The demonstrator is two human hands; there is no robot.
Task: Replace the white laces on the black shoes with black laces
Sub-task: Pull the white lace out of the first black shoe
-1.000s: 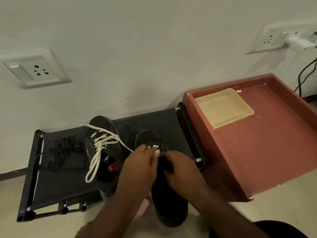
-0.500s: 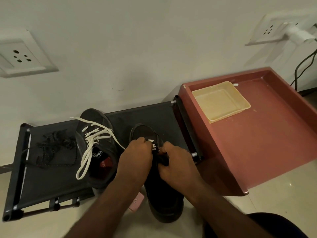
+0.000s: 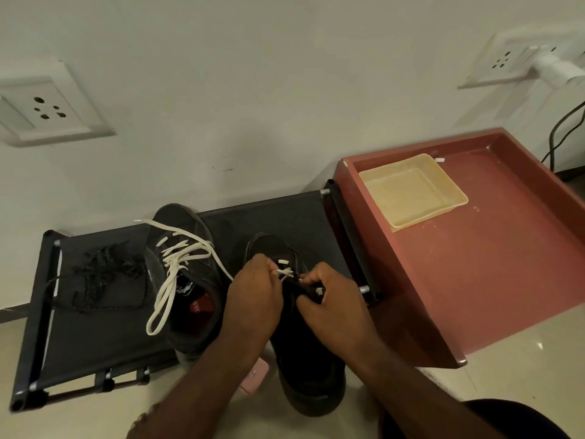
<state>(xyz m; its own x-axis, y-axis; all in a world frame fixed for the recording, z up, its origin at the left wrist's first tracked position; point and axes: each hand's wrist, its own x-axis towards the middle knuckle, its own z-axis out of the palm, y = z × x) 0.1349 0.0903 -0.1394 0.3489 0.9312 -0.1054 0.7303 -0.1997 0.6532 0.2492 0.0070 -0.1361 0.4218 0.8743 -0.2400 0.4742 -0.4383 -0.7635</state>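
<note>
Pinched between left hand (image 3: 253,299) and right hand (image 3: 332,308), the white lace (image 3: 284,272) crosses the black shoe (image 3: 311,369); black laces (image 3: 104,274) lie leftward, nearer the left hand.

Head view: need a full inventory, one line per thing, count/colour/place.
loosely laced sneaker: 1, black, on rack, left of the hands
held sneaker: 1, black, toe over rack, heel toward person
loose flat lace: 1, white, on loosely laced sneaker
threaded flat lace: 1, white, in held sneaker's eyelets
pile of spare laces: count unclear, black, rack's left end
fabric shoe rack: 1, black, against wall
rimmed low table: 1, reddish-brown, right of rack
square plastic tray: 1, cream, table's far-left corner
wall sockets: 2, white, left and right
plug: 1, white, right socket
cable: 1, black, right edge
flat object: 1, pink, floor
left hand: pinches threaded flat lace
right hand: grips held sneaker's upper
</note>
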